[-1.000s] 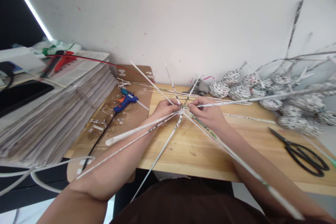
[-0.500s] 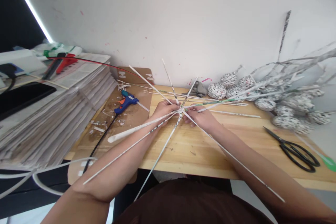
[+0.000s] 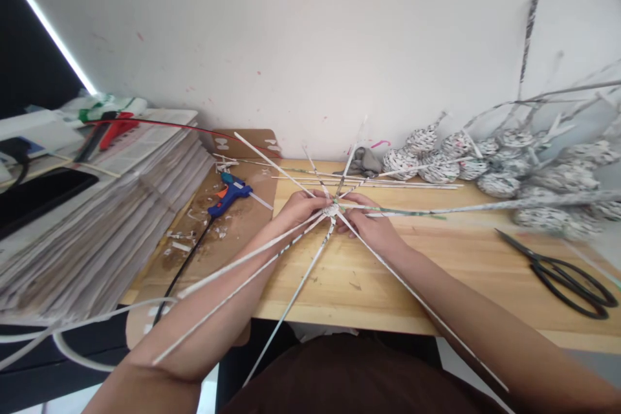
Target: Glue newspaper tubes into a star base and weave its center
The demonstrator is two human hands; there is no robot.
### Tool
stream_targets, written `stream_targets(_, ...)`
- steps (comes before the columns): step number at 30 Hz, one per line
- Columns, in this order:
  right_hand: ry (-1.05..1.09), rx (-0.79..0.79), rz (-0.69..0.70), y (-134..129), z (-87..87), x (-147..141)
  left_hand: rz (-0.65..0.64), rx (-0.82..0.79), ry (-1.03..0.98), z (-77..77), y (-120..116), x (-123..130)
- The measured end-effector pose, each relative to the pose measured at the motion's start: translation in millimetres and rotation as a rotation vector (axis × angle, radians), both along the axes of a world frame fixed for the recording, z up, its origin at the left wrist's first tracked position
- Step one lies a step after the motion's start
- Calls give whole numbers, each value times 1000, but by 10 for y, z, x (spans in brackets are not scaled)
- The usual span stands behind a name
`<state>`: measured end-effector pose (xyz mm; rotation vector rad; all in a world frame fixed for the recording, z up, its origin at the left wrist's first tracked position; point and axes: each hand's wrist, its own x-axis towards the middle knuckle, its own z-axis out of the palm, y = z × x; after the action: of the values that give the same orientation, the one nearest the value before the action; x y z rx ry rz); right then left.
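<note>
A star of rolled newspaper tubes (image 3: 330, 210) hangs over the table, its long thin spokes fanning out from a small woven centre. My left hand (image 3: 306, 207) is closed on the left side of that centre, thumb on top. From the right, my right hand (image 3: 366, 220) pinches a paper tube (image 3: 412, 212) close to the centre; this tube runs far out to the right. Some spokes lie across both forearms. The fingertips of both hands are partly hidden by the tubes.
On cardboard (image 3: 194, 233) at left lies a blue glue gun (image 3: 228, 197) among scraps. A newspaper stack (image 3: 97, 226) stands farther left. Black scissors (image 3: 557, 272) rest at right, below several woven paper balls (image 3: 422, 155). Loose tubes (image 3: 388, 184) lie behind my hands.
The long tube at right has swung lower, toward me. The spokes at the back have shifted, and the star has turned slightly. The whole view has moved a little.
</note>
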<state>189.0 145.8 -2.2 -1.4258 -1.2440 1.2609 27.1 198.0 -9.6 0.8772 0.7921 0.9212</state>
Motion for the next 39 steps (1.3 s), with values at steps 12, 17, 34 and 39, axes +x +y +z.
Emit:
stream_targets(12,37,149,110,0,-27,-6,-122,-4,121,51,-38,-29)
stream_targets(17,-29,152,139,27,7,50,-159,33,127,17,-49,-52)
stream_targets(34,215,-36,18,48,35,17,10,126,230,49,-99,8)
stream_targets(39,221,7,-8,59,13,3,-10,65,177,61,-100,8)
